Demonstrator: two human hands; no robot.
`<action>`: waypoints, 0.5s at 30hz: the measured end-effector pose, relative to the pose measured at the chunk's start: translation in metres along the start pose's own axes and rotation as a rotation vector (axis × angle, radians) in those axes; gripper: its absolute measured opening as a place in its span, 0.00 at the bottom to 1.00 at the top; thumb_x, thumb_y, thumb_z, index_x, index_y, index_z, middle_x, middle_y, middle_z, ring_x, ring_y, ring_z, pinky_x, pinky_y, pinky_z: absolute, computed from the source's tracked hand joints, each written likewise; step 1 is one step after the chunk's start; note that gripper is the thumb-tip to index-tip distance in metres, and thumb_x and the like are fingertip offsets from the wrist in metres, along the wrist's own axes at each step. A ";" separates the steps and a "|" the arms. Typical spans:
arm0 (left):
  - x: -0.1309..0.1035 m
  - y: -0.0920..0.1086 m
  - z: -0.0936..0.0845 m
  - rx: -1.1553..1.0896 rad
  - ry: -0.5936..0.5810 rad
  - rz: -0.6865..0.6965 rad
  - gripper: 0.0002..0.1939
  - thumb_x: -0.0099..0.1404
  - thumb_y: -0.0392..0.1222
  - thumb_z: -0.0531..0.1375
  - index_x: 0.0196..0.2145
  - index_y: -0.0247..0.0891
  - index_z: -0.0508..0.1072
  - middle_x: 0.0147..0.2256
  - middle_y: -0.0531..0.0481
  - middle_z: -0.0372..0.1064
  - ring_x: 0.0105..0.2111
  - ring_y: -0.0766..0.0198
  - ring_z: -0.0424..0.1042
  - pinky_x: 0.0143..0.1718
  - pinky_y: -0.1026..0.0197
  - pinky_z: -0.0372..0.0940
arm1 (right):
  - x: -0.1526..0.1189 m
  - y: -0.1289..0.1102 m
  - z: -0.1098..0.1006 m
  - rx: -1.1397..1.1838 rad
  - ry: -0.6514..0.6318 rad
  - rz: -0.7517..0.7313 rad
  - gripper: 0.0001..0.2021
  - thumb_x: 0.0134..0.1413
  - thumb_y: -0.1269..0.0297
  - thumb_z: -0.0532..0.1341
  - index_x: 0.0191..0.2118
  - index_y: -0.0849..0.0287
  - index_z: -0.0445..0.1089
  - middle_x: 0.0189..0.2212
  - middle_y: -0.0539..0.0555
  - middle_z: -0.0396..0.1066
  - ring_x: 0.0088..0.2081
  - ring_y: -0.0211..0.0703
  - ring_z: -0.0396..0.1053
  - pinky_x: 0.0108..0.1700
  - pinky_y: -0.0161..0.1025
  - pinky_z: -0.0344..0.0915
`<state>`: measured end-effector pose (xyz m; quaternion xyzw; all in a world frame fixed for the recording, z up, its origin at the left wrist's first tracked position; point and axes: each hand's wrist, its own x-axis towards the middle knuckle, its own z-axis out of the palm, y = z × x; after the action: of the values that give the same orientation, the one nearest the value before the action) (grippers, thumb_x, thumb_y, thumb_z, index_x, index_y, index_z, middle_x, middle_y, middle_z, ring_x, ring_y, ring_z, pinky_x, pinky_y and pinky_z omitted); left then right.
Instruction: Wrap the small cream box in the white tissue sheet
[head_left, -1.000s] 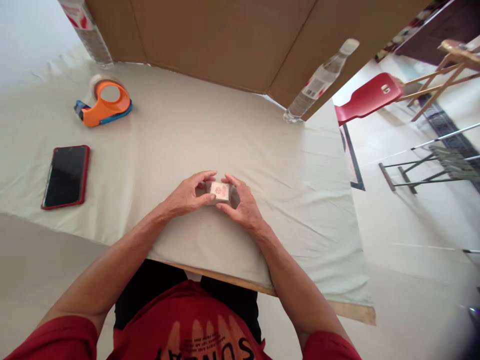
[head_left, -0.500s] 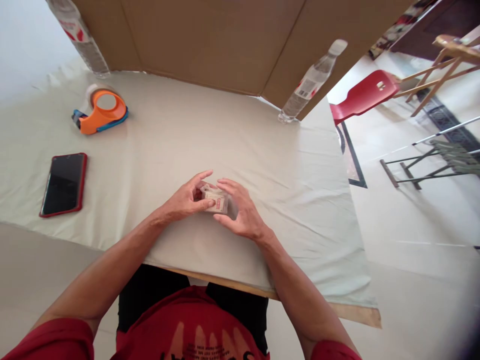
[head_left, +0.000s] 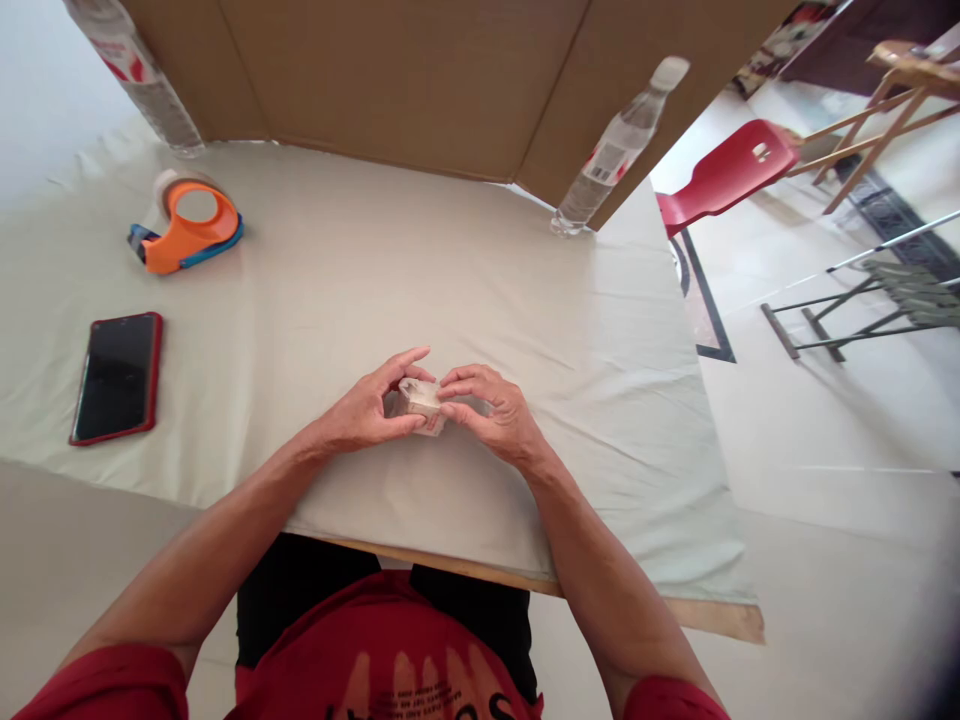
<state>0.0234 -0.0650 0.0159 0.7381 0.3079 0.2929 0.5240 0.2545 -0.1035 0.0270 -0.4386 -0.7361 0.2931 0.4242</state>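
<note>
A small whitish box [head_left: 421,397] with red print on one side is between my two hands, over the cloth near the table's front edge. My left hand [head_left: 375,405] grips it from the left, thumb at the near side and fingers at the far side. At the right end of the box, my right hand [head_left: 491,408] has its thumb and fingertips pressed to it. The fingers hide part of the box, and what is inside it cannot be made out.
An orange tape dispenser [head_left: 193,225] and a phone [head_left: 118,378] in a red case lie on the left. Water bottles [head_left: 622,145] stand by a cardboard panel [head_left: 405,80] at the back. A red chair [head_left: 739,170] is beyond the table's right side.
The box has turned and tilted, so its printed side now faces me lower down. My right hand's fingers have closed in on it. The view has shifted slightly.
</note>
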 end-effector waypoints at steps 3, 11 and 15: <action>-0.001 0.000 0.000 0.047 -0.007 0.024 0.42 0.61 0.38 0.65 0.70 0.43 0.53 0.55 0.41 0.69 0.46 0.61 0.73 0.49 0.59 0.67 | -0.001 -0.002 0.001 -0.029 0.012 -0.017 0.03 0.59 0.64 0.66 0.37 0.51 0.78 0.43 0.54 0.78 0.46 0.45 0.75 0.53 0.48 0.68; -0.002 0.005 0.003 0.139 -0.007 0.098 0.42 0.60 0.37 0.65 0.69 0.44 0.56 0.56 0.43 0.71 0.52 0.57 0.73 0.55 0.57 0.66 | -0.001 -0.015 0.017 -0.127 0.109 -0.011 0.06 0.62 0.68 0.59 0.32 0.55 0.68 0.38 0.53 0.76 0.42 0.44 0.73 0.48 0.45 0.63; -0.002 0.008 0.007 0.067 -0.048 0.061 0.43 0.60 0.40 0.67 0.69 0.44 0.56 0.59 0.41 0.67 0.54 0.54 0.71 0.57 0.54 0.65 | 0.001 -0.012 0.015 -0.064 0.234 0.090 0.08 0.65 0.63 0.56 0.33 0.55 0.66 0.36 0.54 0.73 0.40 0.44 0.70 0.48 0.44 0.64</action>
<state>0.0289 -0.0725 0.0213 0.7711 0.2824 0.2805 0.4969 0.2359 -0.1089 0.0299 -0.5158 -0.6700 0.2351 0.4794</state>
